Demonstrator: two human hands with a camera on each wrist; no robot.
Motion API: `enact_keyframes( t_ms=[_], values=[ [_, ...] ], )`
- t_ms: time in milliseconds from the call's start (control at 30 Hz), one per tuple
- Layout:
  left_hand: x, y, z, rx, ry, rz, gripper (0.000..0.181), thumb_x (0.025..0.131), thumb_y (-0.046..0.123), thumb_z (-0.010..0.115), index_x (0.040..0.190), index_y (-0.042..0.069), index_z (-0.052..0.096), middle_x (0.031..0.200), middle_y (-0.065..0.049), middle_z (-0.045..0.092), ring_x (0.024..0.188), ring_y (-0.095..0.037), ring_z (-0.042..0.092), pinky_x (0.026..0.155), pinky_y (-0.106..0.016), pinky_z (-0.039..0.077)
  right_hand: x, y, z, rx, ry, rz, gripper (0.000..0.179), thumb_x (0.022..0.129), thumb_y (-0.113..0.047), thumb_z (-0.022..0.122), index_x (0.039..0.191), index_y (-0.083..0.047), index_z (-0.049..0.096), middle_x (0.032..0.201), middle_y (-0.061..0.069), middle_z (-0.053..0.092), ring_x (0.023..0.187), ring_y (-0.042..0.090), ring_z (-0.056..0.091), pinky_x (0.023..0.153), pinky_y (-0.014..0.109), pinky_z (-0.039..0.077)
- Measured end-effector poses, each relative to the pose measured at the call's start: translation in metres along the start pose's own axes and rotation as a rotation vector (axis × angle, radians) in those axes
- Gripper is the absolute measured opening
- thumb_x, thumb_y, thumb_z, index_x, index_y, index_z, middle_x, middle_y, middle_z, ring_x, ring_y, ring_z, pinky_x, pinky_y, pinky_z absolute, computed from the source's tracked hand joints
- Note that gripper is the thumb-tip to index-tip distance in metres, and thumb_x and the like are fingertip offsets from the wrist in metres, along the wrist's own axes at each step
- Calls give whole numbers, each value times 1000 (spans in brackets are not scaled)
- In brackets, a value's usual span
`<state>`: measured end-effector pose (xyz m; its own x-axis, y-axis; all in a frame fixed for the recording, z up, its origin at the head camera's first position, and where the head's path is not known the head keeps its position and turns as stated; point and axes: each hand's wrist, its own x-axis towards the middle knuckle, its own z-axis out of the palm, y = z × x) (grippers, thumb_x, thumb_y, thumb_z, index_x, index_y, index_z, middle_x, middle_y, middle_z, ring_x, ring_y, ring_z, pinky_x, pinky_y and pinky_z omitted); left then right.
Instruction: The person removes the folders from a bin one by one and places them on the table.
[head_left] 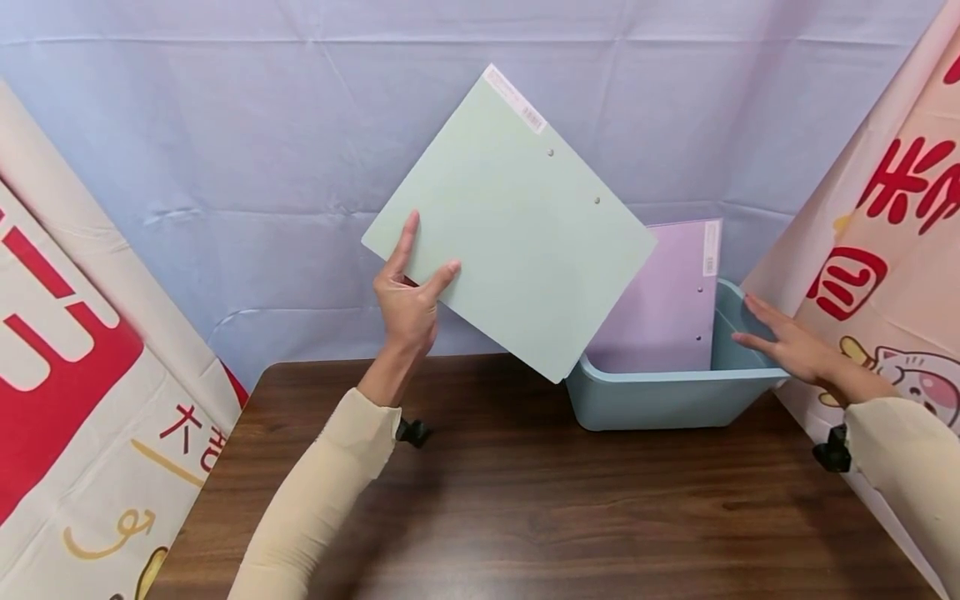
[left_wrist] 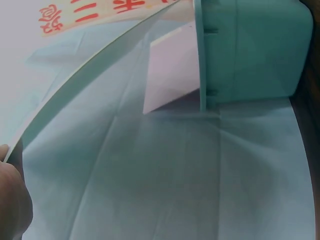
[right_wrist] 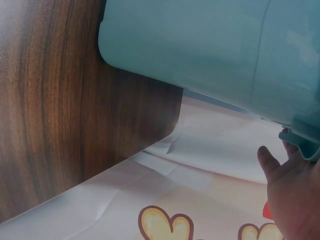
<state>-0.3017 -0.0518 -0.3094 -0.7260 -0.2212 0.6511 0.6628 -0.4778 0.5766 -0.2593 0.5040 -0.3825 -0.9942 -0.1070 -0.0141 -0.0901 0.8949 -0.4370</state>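
A person's left hand (head_left: pixel 409 304) holds a clipboard (head_left: pixel 517 225) by its near-left edge, the board slanting up and away to the right of that hand, raised above a table (head_left: pixel 525 508). To the left hand's right, a bin (head_left: pixel 675 406) sits at the table's far-right part, its right end at the right hand (head_left: pixel 802 346), which touches the rim. Between the hands, a second clipboard (head_left: pixel 671 308) stands in the bin, partly behind the first. A backdrop (head_left: pixel 247 183) hangs beyond both hands; one printed cloth (head_left: pixel 67 350) flanks the left hand's outer side, another printed cloth (head_left: pixel 892 225) the right's.
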Motion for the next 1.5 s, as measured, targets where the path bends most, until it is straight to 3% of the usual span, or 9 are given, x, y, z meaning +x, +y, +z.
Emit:
enact_keyframes(
  t_ms=[433, 667, 1133, 1500],
  values=[
    [2, 24, -32, 14, 27, -42, 85, 66, -25, 75, 139, 12, 56, 139, -13, 56, 107, -24, 65, 83, -33, 57, 1, 1, 1, -3, -5, 1, 88, 98, -50, 48, 156, -21, -12, 161, 21, -13, 140, 58, -4, 94, 83, 11],
    [1, 36, -49, 30, -24, -62, 85, 69, -25, 74, 142, 13, 53, 137, -17, 56, 110, -27, 64, 82, -33, 57, 1, -1, -1, 6, 0, -4, 87, 99, -48, 48, 156, -20, -10, 160, 23, -11, 140, 58, -3, 95, 83, 10],
    [-4, 55, -81, 120, -69, -83, 84, 69, -26, 72, 141, 12, 53, 143, -15, 51, 117, -27, 61, 86, -34, 55, 1, 0, -1, 5, -9, 9, 86, 99, -50, 48, 156, -25, -11, 161, 22, -12, 140, 58, -3, 94, 84, 11],
    [-4, 65, -101, 183, -152, -161, 82, 72, -24, 71, 143, 13, 51, 145, -14, 50, 121, -26, 58, 82, -35, 56, 0, 0, 1, -3, 1, 6, 88, 98, -50, 49, 156, -24, -12, 161, 21, -13, 140, 58, -3, 94, 83, 12]
  ],
)
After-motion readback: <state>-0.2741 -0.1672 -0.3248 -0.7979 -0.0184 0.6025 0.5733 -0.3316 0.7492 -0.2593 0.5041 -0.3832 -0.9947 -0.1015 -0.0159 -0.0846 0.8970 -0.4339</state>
